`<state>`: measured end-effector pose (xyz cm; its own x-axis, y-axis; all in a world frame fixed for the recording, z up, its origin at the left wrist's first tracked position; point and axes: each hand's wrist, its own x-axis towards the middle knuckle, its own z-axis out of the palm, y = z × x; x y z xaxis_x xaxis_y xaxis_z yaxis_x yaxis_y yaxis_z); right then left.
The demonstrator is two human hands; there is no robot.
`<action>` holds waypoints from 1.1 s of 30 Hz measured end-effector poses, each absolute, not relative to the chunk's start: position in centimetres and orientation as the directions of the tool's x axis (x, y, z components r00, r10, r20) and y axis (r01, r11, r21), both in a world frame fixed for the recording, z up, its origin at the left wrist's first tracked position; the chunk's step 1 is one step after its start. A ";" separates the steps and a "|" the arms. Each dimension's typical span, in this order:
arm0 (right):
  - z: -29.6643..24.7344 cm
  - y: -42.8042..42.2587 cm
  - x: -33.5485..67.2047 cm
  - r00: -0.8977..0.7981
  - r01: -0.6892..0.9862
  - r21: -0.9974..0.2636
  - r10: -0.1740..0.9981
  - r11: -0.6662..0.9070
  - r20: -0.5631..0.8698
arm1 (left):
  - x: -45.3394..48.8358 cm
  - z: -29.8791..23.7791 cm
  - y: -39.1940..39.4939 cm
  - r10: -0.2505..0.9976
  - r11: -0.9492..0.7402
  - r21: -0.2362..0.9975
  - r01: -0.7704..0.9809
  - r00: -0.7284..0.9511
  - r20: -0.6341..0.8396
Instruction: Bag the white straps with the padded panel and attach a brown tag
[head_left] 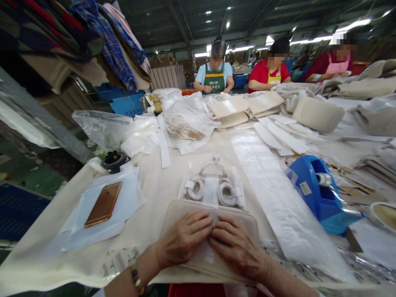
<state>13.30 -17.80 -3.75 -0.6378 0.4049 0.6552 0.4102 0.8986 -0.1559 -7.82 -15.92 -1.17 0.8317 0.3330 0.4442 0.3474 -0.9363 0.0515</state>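
In front of me a cream-coloured handbag (175, 210) lies flat near the table's front edge. A translucent white strip (211, 192) runs down its middle, over the top edge and under my fingers. Beyond that edge are its straps and fittings, coiled and wrapped in white (196, 189). My left hand (187, 235) rests on the bag's face, its fingers extended flat towards the middle. From the other side my right hand (236, 243) presses on the same spot, fingers laid on the surface and slightly bent. The fingertips almost meet over the strip; what is under them is hidden.
A phone (103, 204) lies on pale sheets at left. To the right are a long white plastic sheet (278, 198) and a blue tape dispenser (321, 194). Bag pieces (230, 105) are heaped at the back, where several people (216, 74) work. Clothes hang upper left.
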 end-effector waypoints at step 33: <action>-6.0 -26.6 16.1 -0.706 0.454 -0.099 0.425 0.886 0.567 | -7.5 -1.6 -18.8 0.341 -0.893 -0.252 0.372 0.926 0.162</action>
<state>16.08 -26.65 -5.97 -0.7055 0.4251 0.5670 0.4538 0.8855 -0.0993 -7.52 -18.82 -1.61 0.9262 0.3406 0.1617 0.3724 -0.8933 -0.2518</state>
